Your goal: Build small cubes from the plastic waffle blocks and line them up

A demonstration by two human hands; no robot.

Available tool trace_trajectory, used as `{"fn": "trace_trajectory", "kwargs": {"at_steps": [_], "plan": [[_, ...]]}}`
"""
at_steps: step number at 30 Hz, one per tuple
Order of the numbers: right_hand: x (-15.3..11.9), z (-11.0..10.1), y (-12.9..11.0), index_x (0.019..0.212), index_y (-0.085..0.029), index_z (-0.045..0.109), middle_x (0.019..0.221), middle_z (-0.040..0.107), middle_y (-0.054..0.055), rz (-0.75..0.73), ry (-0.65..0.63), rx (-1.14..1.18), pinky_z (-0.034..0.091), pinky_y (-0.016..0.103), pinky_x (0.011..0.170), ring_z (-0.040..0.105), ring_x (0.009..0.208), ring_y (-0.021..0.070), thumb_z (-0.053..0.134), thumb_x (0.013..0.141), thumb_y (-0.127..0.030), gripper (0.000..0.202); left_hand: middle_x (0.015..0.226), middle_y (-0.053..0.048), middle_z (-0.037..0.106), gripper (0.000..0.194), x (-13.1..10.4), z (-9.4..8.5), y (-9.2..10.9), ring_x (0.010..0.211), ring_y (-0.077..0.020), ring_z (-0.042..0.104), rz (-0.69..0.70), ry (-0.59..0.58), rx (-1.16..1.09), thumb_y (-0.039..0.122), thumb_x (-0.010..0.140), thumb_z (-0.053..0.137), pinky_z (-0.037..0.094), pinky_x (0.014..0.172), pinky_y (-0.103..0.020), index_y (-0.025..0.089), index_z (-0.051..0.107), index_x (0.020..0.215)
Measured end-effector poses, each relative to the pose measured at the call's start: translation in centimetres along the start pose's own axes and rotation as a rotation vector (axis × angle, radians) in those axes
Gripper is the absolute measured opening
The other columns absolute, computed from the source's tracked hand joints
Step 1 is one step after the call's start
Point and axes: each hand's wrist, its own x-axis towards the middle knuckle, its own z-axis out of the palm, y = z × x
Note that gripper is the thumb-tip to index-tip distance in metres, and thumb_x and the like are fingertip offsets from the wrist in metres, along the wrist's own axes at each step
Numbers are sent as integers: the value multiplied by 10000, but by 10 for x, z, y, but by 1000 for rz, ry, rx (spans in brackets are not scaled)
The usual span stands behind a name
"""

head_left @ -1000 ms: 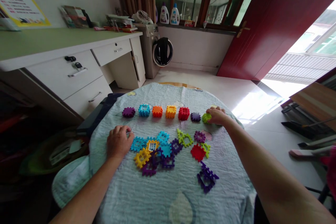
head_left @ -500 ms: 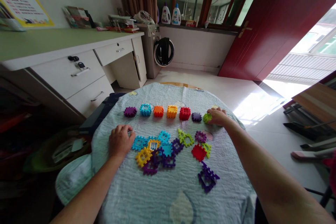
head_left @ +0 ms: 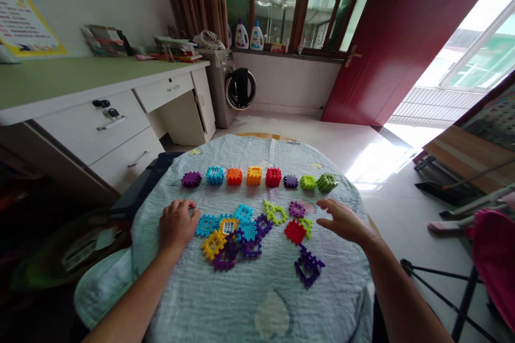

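Observation:
Several block shapes stand in a row across the cloth-covered table, from a purple one [head_left: 191,179] through a blue cube [head_left: 214,175], an orange cube [head_left: 234,176], a yellow cube [head_left: 254,176] and a red cube [head_left: 273,177] to a green cube [head_left: 327,183] at the right end. My right hand [head_left: 341,220] is just below the green cube, fingers apart, holding nothing. My left hand [head_left: 177,223] rests on the cloth beside loose blue pieces [head_left: 207,224], its fingers curled; whether anything is under them is hidden. A red piece [head_left: 295,231] lies near the right hand.
Loose dark purple pieces [head_left: 309,267] lie on the table [head_left: 209,305] at the right front. A green-topped desk [head_left: 80,77] stands at the left, with a washing machine [head_left: 220,86] behind it. A pink item [head_left: 494,257] is at the right edge.
My right hand has left the light green block and moved down toward me, its fingers opened. The green cube at the row's end now shows. The view has shifted slightly.

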Motion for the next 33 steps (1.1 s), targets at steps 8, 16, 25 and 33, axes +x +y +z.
{"fn": "trace_trajectory", "kwargs": {"at_steps": [8,16,25,33], "plan": [[6,41,12,977,-151,636,941,647,79,104,-90,-60,410,269,772,596,840,175,508,720,-105,291,970,-111,623,217,0,2,-2,903,-288,549,13,23,-32,304,807,469,428,816,-390,190,638,883],[12,43,20,953,-158,625,858,632,42,115,-83,-31,376,241,706,562,785,158,488,682,-78,314,969,-113,627,215,2,4,-4,912,-293,551,19,26,-23,304,798,466,426,835,-395,192,637,866],[14,40,20,941,-154,633,858,642,45,126,-97,-24,360,234,682,557,778,154,486,678,-61,316,969,-108,624,212,1,7,-6,923,-289,551,23,34,-31,316,800,468,424,835,-392,195,627,873],[16,41,16,917,-155,630,796,634,35,122,-87,-43,344,239,653,539,718,148,495,708,-82,259,978,-112,625,201,1,2,-1,922,-285,545,4,19,-20,299,796,481,421,852,-388,193,635,871]]}}
